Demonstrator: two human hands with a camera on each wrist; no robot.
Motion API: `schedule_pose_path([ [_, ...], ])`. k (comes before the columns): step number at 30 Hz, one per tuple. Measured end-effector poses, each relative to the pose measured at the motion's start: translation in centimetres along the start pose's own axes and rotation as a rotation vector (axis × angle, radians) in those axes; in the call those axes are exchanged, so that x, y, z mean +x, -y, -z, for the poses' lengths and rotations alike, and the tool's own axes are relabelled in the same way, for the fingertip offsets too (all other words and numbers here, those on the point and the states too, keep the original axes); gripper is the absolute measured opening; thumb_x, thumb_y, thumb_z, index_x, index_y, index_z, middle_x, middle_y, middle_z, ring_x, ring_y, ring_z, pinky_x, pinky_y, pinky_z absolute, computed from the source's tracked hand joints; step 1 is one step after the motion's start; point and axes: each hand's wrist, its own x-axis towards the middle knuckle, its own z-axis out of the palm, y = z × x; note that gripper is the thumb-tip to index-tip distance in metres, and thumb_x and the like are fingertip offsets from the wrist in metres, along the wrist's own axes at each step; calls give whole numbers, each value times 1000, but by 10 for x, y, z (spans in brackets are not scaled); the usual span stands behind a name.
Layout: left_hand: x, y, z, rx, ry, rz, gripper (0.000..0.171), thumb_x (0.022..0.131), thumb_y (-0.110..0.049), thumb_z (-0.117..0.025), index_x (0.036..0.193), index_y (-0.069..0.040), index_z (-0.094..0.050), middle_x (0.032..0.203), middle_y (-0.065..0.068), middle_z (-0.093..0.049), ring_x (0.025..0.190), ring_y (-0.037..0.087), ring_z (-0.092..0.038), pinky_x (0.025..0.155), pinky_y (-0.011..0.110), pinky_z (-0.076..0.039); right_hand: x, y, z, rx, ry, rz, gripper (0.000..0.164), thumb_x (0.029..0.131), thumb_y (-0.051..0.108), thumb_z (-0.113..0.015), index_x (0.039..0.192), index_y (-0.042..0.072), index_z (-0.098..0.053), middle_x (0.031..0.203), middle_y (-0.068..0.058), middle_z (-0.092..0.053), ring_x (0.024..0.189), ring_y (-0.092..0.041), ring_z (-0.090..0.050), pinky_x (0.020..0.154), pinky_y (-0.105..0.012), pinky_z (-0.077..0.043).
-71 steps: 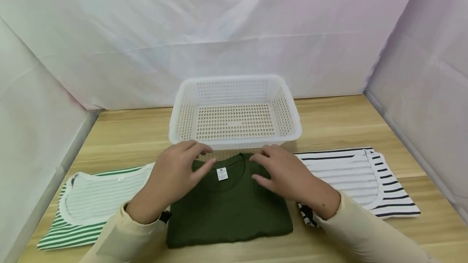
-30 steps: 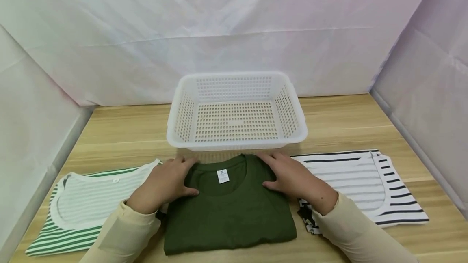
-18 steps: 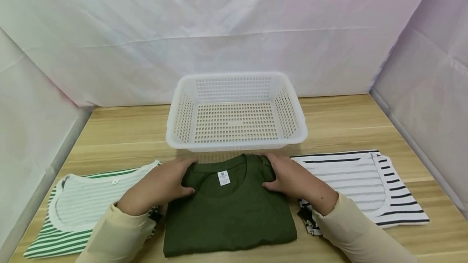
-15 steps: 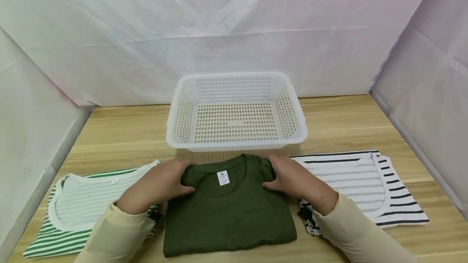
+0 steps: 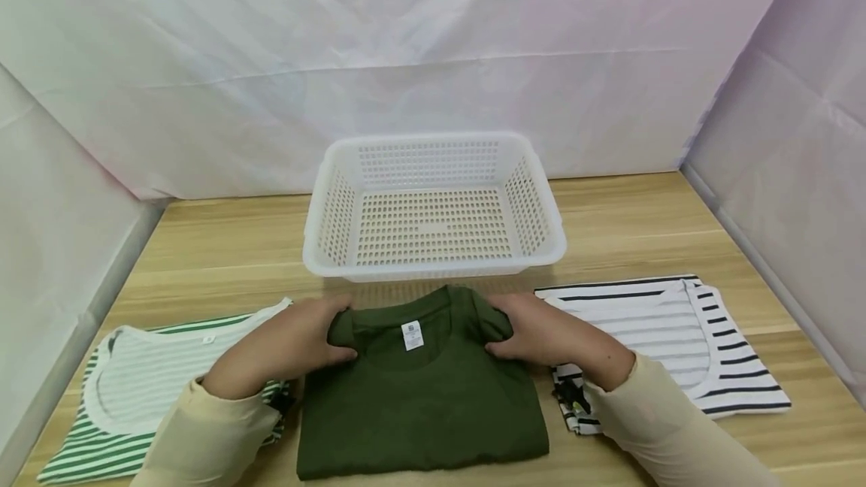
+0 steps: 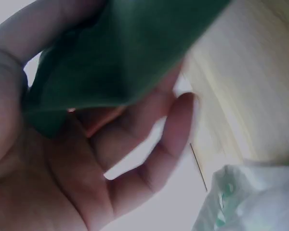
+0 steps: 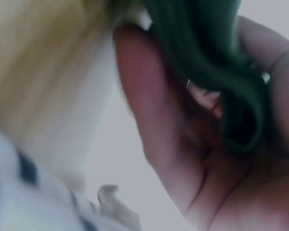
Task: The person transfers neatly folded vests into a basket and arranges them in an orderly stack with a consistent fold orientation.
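A folded dark green T-shirt (image 5: 419,412) with a white neck label (image 5: 412,335) lies at the front middle, collar toward the basket. My left hand (image 5: 291,340) grips its upper left corner, thumb on top and fingers underneath. In the left wrist view the green cloth (image 6: 120,62) sits between thumb and fingers. On the other side, my right hand (image 5: 541,333) grips the upper right corner the same way. Green folds (image 7: 207,62) are pinched between thumb and fingers in the right wrist view. Both gripped corners bulge up a little, while the lower edge rests flat.
A white plastic basket (image 5: 433,270) with nothing in it stands just behind the T-shirt. Left lies a folded green-striped shirt (image 5: 155,374), partly under my left forearm. A black-striped white shirt (image 5: 670,337) lies right, partly behind my right forearm. White cloth walls (image 5: 433,28) enclose the wooden table (image 5: 622,231).
My hands came down from above the T-shirt onto its upper corners and took hold, fingers sliding under. The corners have since bunched and risen slightly. The left hand shifted a little left.
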Motion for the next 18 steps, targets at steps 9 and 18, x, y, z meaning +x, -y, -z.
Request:
schedule_pose_path([
  [9, 3, -10, 4, -209, -87, 5, 58, 71, -48, -74, 121, -26, -52, 115, -8, -59, 94, 9, -59, 77, 31, -49, -19, 13, 21, 32, 48, 87, 37, 84, 23, -67, 117, 29, -51, 96, 15, -62, 80, 1, -60, 69, -22, -49],
  [18, 4, -4, -1, -217, -9, -37, 46, 69, -56, -71, 67, -17, -47, 58, -9, -36, 51, 3, -34, 47, 21, -35, -18, 13, 16, 72, 124, 114, 32, 80, 31, -70, 105, 30, -48, 96, 12, -58, 87, -4, -56, 75, -23, -48],
])
